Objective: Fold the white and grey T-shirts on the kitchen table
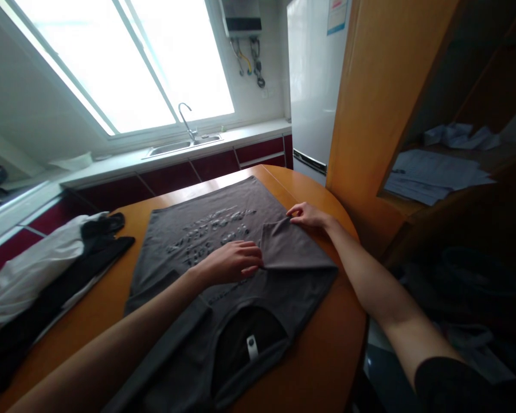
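Arrangement of a sleeve on a dark shirt, as I view it standing in the room. The wooden table (322,355), largest of the elements, has a rounded right edge and carries every garment. A dark grey shirt (279,292) lies spread face up across it, hem towards the far edge, collar towards the near edge. By the left edge, apart from the shirt, lie a white garment (51,249) and a black garment (64,287), loosely heaped together. The sleeve (294,246) nearer the right edge is turned inward over the shirt as a flap; the opposite side is partly hidden by the left forearm (124,332). The left hand (234,261) is loosely curled, fingertips at the flap's inner corner; whether they grip or merely press, I cannot tell. The right hand (308,215) pinches the flap's far edge between thumb and fingers. Smaller details: neck opening (236,344), raised-looking lettering (206,229), pale label (252,347). The step in hand appears to be laying the sleeve flat. In my judgement, the next move calls for a steady inner corner, a light outward pull on the pinched edge to remove slack, and a release that leaves the layer beneath undisturbed.
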The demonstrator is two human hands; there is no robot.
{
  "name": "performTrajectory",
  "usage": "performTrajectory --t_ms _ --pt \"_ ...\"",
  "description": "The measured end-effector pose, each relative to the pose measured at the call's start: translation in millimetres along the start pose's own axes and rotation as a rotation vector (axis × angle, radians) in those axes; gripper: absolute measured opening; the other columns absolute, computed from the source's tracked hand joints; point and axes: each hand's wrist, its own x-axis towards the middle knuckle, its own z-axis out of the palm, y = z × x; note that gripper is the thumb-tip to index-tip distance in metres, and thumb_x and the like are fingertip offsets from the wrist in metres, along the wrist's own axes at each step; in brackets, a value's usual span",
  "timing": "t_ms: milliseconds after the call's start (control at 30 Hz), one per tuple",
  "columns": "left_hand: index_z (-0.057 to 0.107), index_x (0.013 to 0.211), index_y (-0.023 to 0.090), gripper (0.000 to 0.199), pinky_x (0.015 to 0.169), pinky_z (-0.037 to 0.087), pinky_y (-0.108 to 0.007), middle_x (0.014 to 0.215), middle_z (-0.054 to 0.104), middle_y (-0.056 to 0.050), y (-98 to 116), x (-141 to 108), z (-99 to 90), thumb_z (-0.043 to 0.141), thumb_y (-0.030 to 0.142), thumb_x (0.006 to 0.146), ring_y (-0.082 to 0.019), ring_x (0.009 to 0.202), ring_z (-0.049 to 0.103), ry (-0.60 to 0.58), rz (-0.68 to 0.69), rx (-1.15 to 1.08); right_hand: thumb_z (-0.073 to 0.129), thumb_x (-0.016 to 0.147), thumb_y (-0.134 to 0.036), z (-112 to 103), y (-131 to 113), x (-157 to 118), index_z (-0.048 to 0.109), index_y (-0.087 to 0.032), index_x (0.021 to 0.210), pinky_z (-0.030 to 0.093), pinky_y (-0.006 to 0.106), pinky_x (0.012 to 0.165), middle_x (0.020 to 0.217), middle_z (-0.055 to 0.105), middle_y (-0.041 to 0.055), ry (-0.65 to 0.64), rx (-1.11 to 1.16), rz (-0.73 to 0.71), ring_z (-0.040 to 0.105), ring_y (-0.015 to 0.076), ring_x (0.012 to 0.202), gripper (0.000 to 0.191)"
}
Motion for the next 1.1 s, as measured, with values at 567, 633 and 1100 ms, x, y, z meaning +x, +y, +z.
performTrajectory --t_ms 567,633,1100 --pt "0.075 0.105 0.015 0.028 0.092 0.049 -0.030 0.096 0.071 -0.009 -97 74 36.1 0.060 0.034 0.092 -0.022 0.098 0.064 0.186 -0.732 -0.118 0.066 0.084 -0.012 8 5 7 0.079 -0.017 0.090 0.050 0.024 0.082 0.098 0.073 0.0070 0.121 -0.072 -0.037 0.064 0.0147 0.085 0.015" --pt "0.077 0.096 0.015 0.023 0.092 0.049 -0.030 0.096 0.071 -0.009 -95 82 34.6 0.065 0.033 0.088 -0.023 0.098 0.065 0.178 -0.751 -0.117 0.067 0.083 -0.013 8 6 7 0.079 -0.017 0.089 0.050 0.024 0.080 0.096 0.073 0.0067 0.118 -0.078 -0.039 0.063 0.0145 0.082 0.014" --pt "0.054 0.140 0.017 0.043 0.117 0.033 -0.038 0.148 0.051 -0.012 -47 109 47.2 0.045 0.027 0.099 -0.024 0.138 0.046 0.271 -0.513 0.006 0.056 0.090 -0.019 -3 13 10 0.076 -0.014 0.103 0.053 0.026 0.079 0.101 0.076 0.0106 0.313 0.004 0.047 0.067 0.0175 0.085 0.024"
